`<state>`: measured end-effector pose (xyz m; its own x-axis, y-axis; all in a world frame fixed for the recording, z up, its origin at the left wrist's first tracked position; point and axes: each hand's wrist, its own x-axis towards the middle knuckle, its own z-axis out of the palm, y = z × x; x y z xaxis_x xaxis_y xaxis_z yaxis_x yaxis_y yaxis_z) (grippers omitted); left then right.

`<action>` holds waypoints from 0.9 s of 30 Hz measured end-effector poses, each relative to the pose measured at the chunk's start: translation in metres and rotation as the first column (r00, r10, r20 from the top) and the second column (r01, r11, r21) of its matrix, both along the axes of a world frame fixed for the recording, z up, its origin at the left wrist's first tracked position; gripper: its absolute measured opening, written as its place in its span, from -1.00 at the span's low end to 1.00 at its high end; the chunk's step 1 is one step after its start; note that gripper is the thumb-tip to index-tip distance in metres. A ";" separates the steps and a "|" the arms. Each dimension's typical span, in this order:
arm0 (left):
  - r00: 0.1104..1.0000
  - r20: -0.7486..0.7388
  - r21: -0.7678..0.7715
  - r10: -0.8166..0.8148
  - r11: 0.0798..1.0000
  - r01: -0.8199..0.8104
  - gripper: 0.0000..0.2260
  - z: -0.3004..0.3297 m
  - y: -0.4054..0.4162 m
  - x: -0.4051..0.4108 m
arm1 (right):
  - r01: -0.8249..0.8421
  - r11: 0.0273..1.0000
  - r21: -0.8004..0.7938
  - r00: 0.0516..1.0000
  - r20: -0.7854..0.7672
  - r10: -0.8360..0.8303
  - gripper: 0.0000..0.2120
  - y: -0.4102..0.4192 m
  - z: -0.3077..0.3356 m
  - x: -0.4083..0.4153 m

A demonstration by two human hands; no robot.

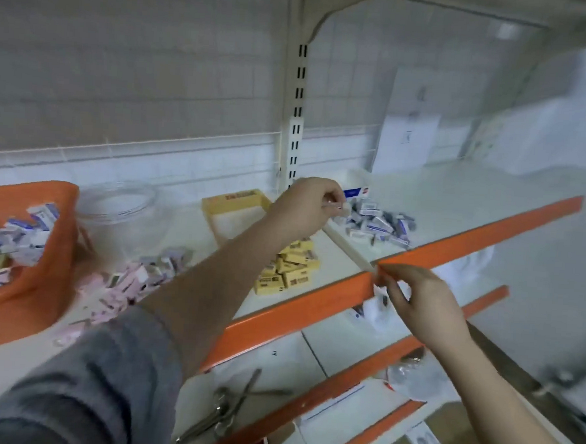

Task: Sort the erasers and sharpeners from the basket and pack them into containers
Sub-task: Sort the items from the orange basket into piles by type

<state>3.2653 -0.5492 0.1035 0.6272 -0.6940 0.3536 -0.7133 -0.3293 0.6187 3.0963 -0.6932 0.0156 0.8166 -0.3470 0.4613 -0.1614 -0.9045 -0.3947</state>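
Your left sleeve (79, 380) fills the near corner, arm stretched over the shelf (314, 302). Big orange basket (26, 240) sits far left w/ mixed packs in it; round clear tub (121, 204) just beside it, yellow box (230, 207) behind the yellow eraser pile (289, 266). Pink pile (116, 290) nearer you, blue-white pile (377, 223) past the divider strip (348, 249), so piles prob. keep kinds apart. Left hand (306, 202) pinches a small item, fingers curled, over that strip. Right hand (417, 305) pinches a small white piece at the shelf's orange edge. Open room lies right of the blue-white pile.
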 end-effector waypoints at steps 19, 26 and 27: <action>0.989 -0.005 0.066 0.150 0.987 -0.149 -0.89 -0.040 -0.110 0.032 | 0.006 0.998 -0.055 1.000 0.031 -0.004 -0.66 -0.032 -0.015 0.020; 0.981 -0.056 0.007 0.186 0.983 -0.186 -0.91 -0.028 -0.078 0.043 | 0.104 0.984 -0.145 0.990 0.113 -0.088 -0.74 -0.032 -0.011 0.031; 0.980 -0.060 0.002 0.188 0.982 -0.188 -0.90 -0.025 -0.072 0.043 | 0.130 0.976 -0.174 0.988 0.103 -0.114 -0.79 -0.031 -0.007 0.034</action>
